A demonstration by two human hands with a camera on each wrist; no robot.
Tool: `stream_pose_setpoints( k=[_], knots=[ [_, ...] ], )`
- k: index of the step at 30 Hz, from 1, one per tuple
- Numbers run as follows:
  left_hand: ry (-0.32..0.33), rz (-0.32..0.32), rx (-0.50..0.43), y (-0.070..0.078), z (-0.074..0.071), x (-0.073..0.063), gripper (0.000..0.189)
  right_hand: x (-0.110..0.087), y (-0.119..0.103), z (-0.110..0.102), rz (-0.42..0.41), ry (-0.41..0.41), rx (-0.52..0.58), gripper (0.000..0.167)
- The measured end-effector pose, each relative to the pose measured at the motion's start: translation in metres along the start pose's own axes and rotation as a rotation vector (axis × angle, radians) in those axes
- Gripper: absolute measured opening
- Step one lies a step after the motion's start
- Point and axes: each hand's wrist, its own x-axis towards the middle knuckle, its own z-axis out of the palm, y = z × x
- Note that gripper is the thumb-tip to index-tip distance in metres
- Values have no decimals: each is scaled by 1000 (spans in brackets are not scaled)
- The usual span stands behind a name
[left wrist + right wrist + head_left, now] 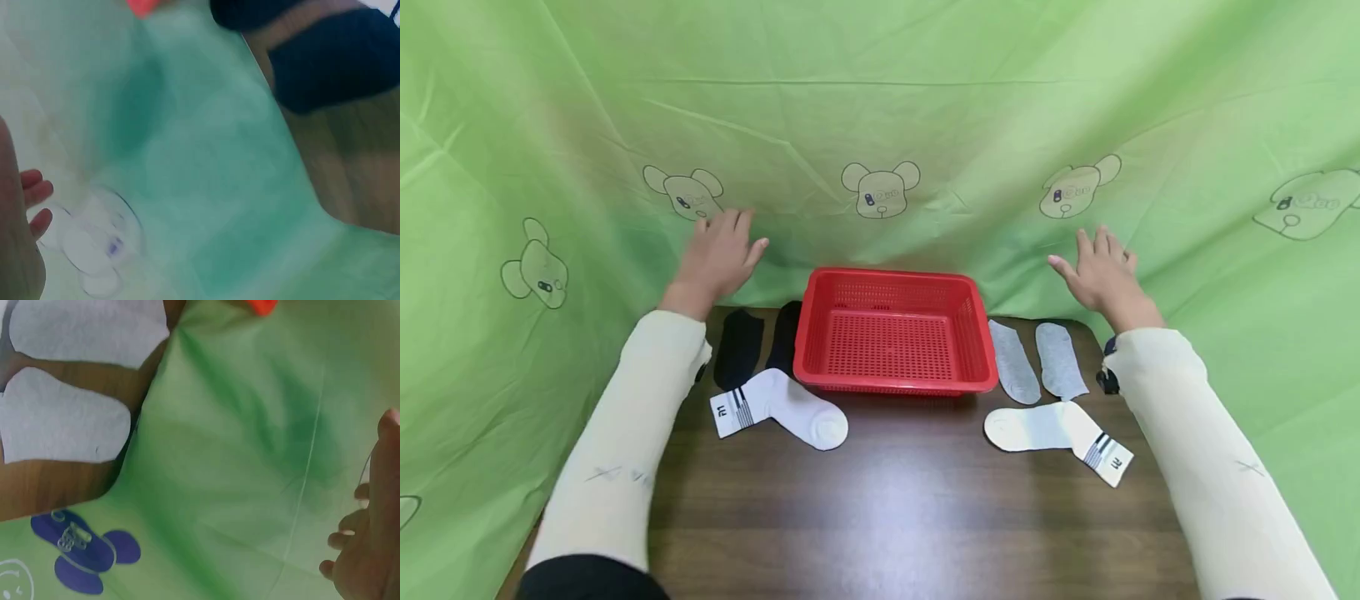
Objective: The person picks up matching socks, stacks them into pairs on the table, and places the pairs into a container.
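Between flat socks (1015, 362), latticed plastic basket (891, 343).

Red basket (891, 340) bars low crossing; above seems free.

Black, grey, white socks (739, 350) beside red basket (895, 386)

Inner black sock (783, 340) partly hidden by red basket (895, 384).
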Motion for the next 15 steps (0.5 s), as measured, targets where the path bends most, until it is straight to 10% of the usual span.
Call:
stream_pose_setpoints(
  k=[8, 15],
  knots=[
    [179, 58, -280, 58, 2, -54, 43, -51, -8, 18, -62, 144, 55, 74],
    [124, 43, -511, 125, 14, -120, 28, -98, -21, 41, -143, 218, 129, 37]
  ],
)
